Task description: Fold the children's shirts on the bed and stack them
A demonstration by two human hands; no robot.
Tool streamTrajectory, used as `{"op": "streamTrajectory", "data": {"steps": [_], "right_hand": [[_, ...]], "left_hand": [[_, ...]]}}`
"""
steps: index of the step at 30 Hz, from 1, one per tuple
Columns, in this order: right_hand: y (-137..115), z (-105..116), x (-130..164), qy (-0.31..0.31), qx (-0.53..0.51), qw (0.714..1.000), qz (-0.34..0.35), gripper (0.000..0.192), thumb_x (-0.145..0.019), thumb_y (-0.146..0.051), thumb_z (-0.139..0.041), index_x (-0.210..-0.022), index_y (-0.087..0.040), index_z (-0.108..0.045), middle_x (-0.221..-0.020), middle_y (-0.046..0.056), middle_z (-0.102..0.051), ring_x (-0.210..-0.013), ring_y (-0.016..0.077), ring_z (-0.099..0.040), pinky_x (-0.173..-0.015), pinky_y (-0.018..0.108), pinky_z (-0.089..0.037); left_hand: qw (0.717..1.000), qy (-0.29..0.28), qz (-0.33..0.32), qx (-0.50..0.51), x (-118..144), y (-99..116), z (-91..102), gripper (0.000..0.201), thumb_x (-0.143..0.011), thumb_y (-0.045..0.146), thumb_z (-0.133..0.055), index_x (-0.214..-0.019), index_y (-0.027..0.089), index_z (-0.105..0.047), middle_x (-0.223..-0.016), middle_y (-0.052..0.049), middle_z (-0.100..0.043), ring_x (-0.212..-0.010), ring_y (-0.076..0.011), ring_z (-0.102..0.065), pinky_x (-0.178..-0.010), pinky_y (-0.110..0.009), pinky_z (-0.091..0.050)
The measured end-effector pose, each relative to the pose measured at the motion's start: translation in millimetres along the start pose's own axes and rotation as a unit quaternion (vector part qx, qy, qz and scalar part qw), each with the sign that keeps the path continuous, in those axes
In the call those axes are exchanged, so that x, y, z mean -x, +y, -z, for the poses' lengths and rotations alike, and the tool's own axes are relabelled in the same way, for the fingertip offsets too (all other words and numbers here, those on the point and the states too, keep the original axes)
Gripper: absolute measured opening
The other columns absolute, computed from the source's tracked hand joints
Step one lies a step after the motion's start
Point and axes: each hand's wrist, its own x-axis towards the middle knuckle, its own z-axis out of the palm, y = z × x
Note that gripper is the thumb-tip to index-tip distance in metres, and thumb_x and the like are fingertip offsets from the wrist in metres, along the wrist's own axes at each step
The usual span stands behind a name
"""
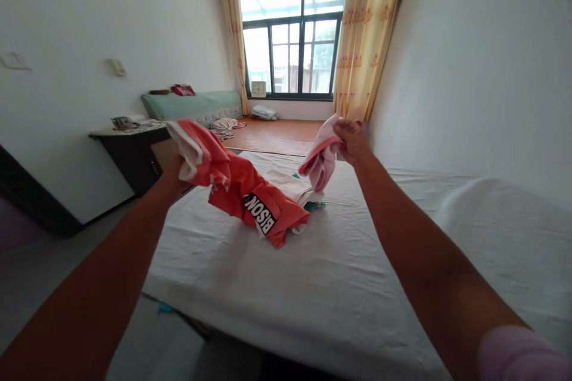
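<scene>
My left hand (172, 174) grips one end of an orange-red garment (241, 190) with a black-and-white printed label; the cloth hangs down onto the white bed sheet (313, 274). My right hand (351, 138) is raised over the bed and holds a bunched pink garment (320, 158) that droops below the fist. Between the two, a small pile of cream and green clothes (297, 190) lies on the sheet, partly hidden by the orange-red garment.
A dark side table (129, 152) with small items stands left of the bed. Beyond the bed lie a woven mat (277, 134), a green cushion (192, 104), a small clock (258, 89), a window and yellow curtains (366, 36). A white wall runs along the right.
</scene>
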Motion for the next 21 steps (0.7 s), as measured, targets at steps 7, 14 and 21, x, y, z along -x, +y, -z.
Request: {"op": "streamTrajectory", "data": {"steps": [7,14,21], "right_hand": [[38.3,5.1,66.2,-0.227,0.565,0.792,0.035,0.016,-0.081,-0.013,-0.06,-0.078,-0.02,-0.074,-0.108,0.011,-0.069,-0.112,0.0273,-0.047,-0.089,0.04,-0.038],[39.8,-70.4,84.3,-0.447,0.513,0.733,-0.024,0.025,-0.084,-0.04,-0.062,-0.101,-0.025,-0.073,-0.097,0.006,-0.072,-0.093,0.0208,-0.06,-0.073,0.026,-0.042],[24.6,-77.4,84.4,-0.385,0.557,0.735,-0.039,0.016,-0.074,-0.028,-0.064,-0.086,-0.027,-0.074,-0.093,0.004,-0.072,-0.084,0.0198,-0.063,-0.065,0.025,-0.04]], "left_hand": [[0.914,-0.147,-0.015,-0.377,35.4,-32.5,-19.1,0.033,-0.08,0.025,-0.052,-0.109,0.024,-0.069,-0.111,-0.012,-0.069,-0.099,-0.0295,-0.065,-0.08,-0.037,-0.05],[0.91,-0.27,-0.226,-0.217,43.7,39.3,-105.4,0.039,-0.092,0.029,-0.037,-0.116,0.023,-0.067,-0.122,-0.005,-0.066,-0.117,-0.0204,-0.056,-0.104,-0.032,-0.039],[0.907,-0.32,-0.147,-0.23,42.7,36.5,-138.7,0.041,-0.091,0.038,-0.041,-0.123,0.022,-0.064,-0.112,-0.01,-0.07,-0.102,-0.0256,-0.065,-0.087,-0.033,-0.048]]}}
